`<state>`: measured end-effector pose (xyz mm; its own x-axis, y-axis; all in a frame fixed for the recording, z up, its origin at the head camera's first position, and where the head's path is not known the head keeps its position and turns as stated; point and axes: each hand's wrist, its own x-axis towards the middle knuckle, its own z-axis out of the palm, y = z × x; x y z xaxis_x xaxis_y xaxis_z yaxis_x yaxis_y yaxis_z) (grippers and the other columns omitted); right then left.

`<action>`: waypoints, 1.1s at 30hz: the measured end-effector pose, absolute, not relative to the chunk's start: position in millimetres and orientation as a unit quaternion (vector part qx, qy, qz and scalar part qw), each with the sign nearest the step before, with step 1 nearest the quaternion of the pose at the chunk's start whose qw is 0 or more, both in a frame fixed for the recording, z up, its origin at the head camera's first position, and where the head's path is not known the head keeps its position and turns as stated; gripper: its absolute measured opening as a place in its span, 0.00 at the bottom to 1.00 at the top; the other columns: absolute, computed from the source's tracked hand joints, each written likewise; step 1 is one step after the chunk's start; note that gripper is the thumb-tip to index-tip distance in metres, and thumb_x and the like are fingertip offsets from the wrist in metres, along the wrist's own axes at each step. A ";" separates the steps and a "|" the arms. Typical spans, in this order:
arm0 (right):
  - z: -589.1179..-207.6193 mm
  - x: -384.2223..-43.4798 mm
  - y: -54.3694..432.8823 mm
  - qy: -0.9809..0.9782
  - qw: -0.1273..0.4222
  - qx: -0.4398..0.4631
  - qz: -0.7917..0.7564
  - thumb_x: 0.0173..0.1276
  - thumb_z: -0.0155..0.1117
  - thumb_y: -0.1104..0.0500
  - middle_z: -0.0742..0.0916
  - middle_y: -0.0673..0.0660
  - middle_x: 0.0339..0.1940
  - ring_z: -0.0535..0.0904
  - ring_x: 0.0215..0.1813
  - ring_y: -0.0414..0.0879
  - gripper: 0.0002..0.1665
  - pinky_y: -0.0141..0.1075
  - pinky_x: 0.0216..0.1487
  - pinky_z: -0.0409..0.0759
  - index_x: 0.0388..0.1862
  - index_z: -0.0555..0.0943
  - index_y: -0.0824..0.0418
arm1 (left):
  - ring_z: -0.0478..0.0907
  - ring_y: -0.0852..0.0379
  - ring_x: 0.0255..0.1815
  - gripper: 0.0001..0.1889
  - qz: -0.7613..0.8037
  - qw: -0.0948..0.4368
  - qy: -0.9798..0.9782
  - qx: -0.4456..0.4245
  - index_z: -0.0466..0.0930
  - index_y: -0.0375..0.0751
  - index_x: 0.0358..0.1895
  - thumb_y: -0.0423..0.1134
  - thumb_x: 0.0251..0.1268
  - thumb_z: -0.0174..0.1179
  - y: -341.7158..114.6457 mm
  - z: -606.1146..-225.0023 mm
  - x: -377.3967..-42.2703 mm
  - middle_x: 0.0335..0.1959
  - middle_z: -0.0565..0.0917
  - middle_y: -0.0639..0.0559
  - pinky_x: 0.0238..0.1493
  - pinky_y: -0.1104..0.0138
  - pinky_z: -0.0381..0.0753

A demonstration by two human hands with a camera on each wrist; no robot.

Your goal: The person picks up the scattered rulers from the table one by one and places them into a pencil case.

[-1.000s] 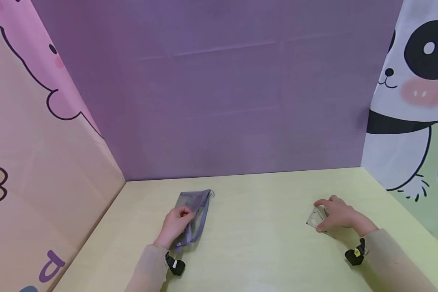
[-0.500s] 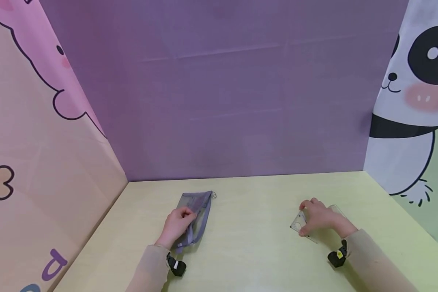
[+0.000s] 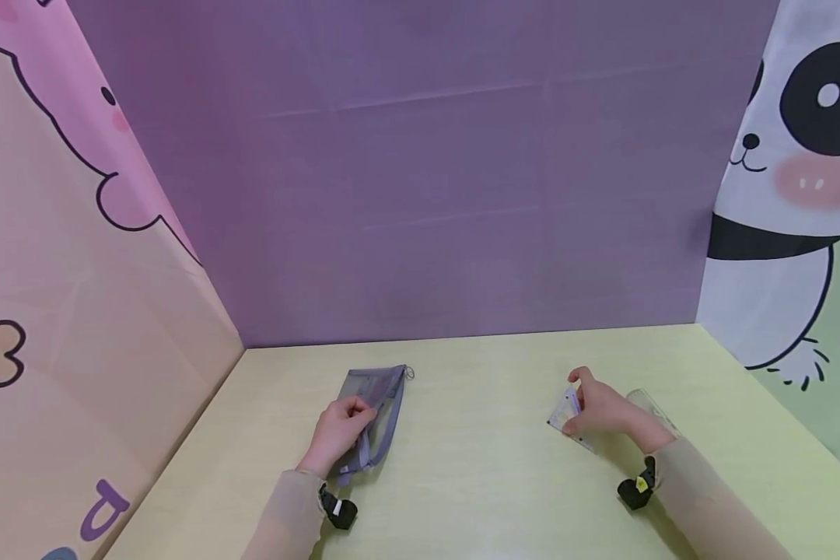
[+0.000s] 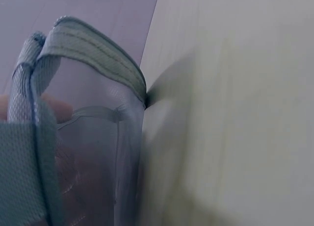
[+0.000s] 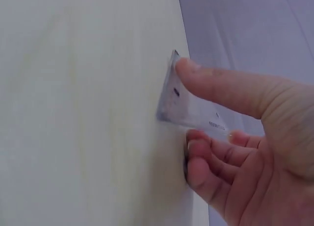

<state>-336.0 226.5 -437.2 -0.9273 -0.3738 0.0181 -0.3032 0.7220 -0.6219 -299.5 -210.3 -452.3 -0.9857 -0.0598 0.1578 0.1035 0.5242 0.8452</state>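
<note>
My left hand (image 3: pixel 343 429) pinches a grey-purple mesh zip pouch (image 3: pixel 390 420) over the left part of the table. In the left wrist view, the fabric-bound edges of the pouch (image 4: pixel 95 49) stand apart around see-through mesh, with a fingertip showing behind. My right hand (image 3: pixel 605 408) holds a clear flat plastic ruler (image 3: pixel 565 408) with straight edges and small dark marks. Its corner points left toward the pouch. The right wrist view shows the thumb (image 5: pixel 221 86) on one side of the ruler (image 5: pixel 174 101) and curled fingers below; part of it is hidden.
Another clear plastic strip (image 3: pixel 652 408) lies on the table behind my right wrist. The pale wooden table (image 3: pixel 462 459) ends at a purple back panel (image 3: pixel 420 194), with printed panels on both sides. Each wrist wears a small black camera (image 3: pixel 339 512).
My right hand has moved left with the clear ruler and lifts and tilts it more now, leaving the other clear strip exposed behind the wrist. My left hand and the pouch stay almost still.
</note>
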 end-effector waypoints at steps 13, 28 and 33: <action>-439.7 -338.5 233.7 0.855 0.125 -0.145 -0.481 0.58 0.66 0.71 0.77 0.57 0.24 0.76 0.24 0.47 0.37 0.41 0.27 0.81 0.59 0.54 0.74 | 0.66 0.60 0.15 0.06 -0.488 0.085 -0.868 -0.016 0.79 0.38 0.29 0.35 0.63 0.61 -209.9 -454.0 -300.9 0.18 0.72 0.54 0.19 0.67 0.67; -443.5 -341.3 234.3 0.780 0.162 -0.124 -0.592 0.67 0.56 0.72 0.80 0.58 0.33 0.79 0.30 0.48 0.42 0.43 0.36 0.82 0.72 0.44 0.76 | 0.66 0.59 0.14 0.06 -0.491 0.083 -0.867 -0.016 0.80 0.38 0.29 0.34 0.63 0.60 -211.2 -454.4 -299.7 0.16 0.72 0.54 0.19 0.67 0.67; -444.3 -344.2 235.1 0.781 0.155 -0.119 -0.594 0.67 0.57 0.71 0.80 0.58 0.34 0.80 0.30 0.48 0.40 0.43 0.36 0.82 0.71 0.47 0.76 | 0.66 0.59 0.15 0.06 -0.489 0.082 -0.868 -0.015 0.79 0.38 0.29 0.35 0.63 0.60 -211.5 -453.3 -299.9 0.17 0.73 0.54 0.19 0.67 0.67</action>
<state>-344.2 235.1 -444.3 -0.9236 -0.3700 -0.1007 -0.0019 0.2670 -0.9637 -299.9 -211.5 -453.3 -0.9861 -0.0543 0.1572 0.1061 0.5220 0.8463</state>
